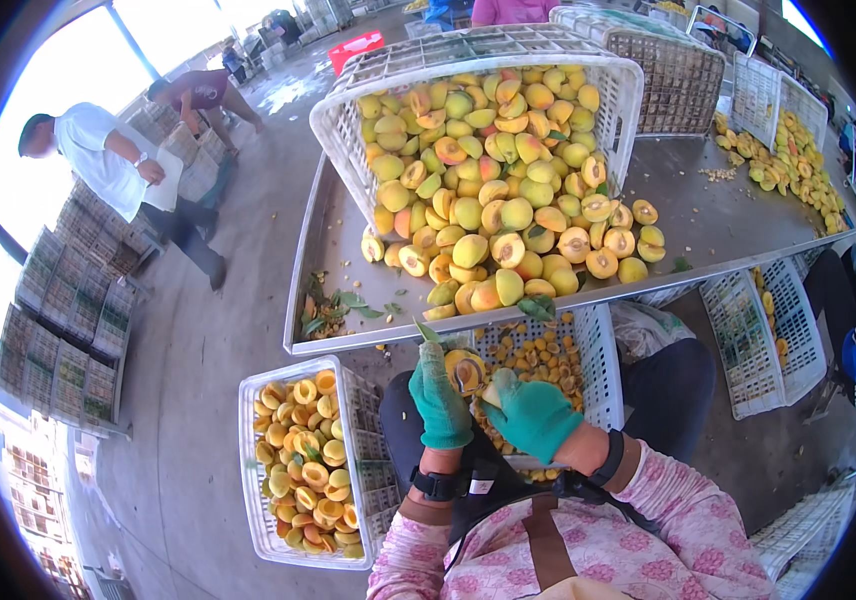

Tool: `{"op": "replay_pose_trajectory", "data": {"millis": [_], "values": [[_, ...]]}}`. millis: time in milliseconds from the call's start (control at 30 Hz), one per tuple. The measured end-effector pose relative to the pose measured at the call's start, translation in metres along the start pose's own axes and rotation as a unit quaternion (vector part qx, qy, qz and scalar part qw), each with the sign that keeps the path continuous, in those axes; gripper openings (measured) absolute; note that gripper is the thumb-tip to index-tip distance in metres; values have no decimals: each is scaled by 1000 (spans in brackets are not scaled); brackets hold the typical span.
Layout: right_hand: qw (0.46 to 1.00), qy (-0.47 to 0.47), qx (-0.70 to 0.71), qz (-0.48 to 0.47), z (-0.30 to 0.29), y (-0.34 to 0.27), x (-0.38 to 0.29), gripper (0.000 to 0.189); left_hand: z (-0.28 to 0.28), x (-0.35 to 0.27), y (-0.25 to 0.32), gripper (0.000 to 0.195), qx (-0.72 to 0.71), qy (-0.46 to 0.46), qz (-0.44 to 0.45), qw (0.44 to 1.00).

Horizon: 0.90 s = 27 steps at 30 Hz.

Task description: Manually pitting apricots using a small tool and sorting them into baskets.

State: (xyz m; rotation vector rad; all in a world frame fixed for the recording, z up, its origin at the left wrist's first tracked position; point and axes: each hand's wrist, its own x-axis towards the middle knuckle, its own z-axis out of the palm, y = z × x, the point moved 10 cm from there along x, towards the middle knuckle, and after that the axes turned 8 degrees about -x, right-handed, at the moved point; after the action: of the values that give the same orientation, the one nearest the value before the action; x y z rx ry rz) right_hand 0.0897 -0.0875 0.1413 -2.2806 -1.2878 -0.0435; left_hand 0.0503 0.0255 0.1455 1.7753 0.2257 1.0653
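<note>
My left hand [440, 397], in a green knit glove, holds a halved yellow peach [465, 371] with its cut face turned up. A thin dark curved edge shows over that face. Close beside it, my right hand [535, 414], gloved the same way, is closed around a pale handle [494, 393]; the tool's working end is hard to make out. Below both hands, between my knees, a white plastic crate [600, 367] contains peach stones and small pieces [540, 356]. Just beyond stands a metal table [413, 319] with whole and halved peaches [503, 202] spilling from a tipped crate [473, 49].
At my left, a white crate [248, 465] holds pitted peach halves [308, 472]. Leaves [349, 300] litter the table's near left corner. More peaches [792, 161] lie at its right end. Two people [101, 154] are beside stacked crates [60, 352]; another crate [765, 337] stands right.
</note>
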Motion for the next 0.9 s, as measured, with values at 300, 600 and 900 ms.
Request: {"op": "replay_pose_trajectory", "data": {"millis": [300, 600, 900], "values": [[999, -31, -4, -8, 11, 9, -2, 35, 3, -15, -32, 32, -205, 145, -251, 935], [947, -196, 253, 39, 35, 14, 0, 29, 13, -13, -55, 30, -241, -1, -255, 936], [845, -335, 413, 56, 74, 25, -22, 21, 33, -39, -78, 28, -331, -65, -351, 873]]}}
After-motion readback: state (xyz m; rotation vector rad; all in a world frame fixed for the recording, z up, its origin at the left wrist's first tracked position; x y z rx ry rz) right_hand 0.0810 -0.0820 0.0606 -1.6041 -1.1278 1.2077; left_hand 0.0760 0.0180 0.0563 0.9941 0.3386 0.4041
